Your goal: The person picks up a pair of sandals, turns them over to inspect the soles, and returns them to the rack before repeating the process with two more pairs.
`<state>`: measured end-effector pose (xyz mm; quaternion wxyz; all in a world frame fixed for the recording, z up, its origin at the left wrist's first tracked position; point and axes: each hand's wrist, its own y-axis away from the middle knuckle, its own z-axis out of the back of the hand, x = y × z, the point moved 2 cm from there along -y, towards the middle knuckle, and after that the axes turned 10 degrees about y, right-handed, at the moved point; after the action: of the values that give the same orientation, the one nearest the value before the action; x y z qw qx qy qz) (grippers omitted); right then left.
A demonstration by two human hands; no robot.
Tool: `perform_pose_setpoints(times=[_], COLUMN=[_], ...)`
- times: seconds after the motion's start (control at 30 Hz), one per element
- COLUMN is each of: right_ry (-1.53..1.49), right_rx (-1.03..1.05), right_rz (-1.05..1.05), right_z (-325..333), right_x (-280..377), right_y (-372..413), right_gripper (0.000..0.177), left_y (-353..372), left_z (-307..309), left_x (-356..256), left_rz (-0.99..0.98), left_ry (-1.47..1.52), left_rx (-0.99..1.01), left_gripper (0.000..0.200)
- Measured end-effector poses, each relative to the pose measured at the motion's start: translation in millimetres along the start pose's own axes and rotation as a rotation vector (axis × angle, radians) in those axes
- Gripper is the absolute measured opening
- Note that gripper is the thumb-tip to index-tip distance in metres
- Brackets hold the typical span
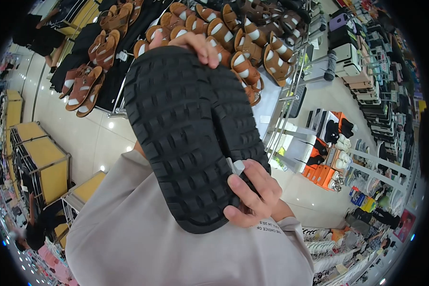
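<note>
A pair of sandals is held up in front of my chest, their black, deeply treaded soles facing me. One sole overlaps the other, and the uppers are hidden behind them. My left hand reaches round from behind and curls its fingers over the top edge of the soles. Lower right, my right hand grips the sandals near the bottom end. By its fingertips a small pale plastic piece, perhaps a tag, sticks out between the two soles.
Beyond the soles, a display table bears many brown sandals. More brown sandals lie on black cloth at left. Orange shoe boxes and suitcases stand right. Yellow-topped stands and a few people are around.
</note>
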<state>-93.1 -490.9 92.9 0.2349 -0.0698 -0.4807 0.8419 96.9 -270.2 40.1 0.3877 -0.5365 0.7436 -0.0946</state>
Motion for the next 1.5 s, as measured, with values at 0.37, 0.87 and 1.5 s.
perform_pose_setpoints(times=[0.37,0.87,1.5], right_ry=[0.032,-0.318,0.140], right_rx=[0.046,-0.027,0.377], right_rz=[0.021,-1.211,-1.542], right_z=[3.5,-15.4,-56.4], right_x=[8.2,-54.5,-106.0], right_y=[0.7,73.2,358.3], right_gripper=[0.037,0.034,0.040], left_y=[-17.9,109.3,39.0], left_z=[21.0,8.9,108.1], left_x=[3.5,65.2,206.7], left_rz=[-0.094,0.063,0.592], left_ry=[-0.021,-0.247,-1.188], left_rx=[0.275,-1.237,-0.822], left_gripper=[0.084,0.077,0.053])
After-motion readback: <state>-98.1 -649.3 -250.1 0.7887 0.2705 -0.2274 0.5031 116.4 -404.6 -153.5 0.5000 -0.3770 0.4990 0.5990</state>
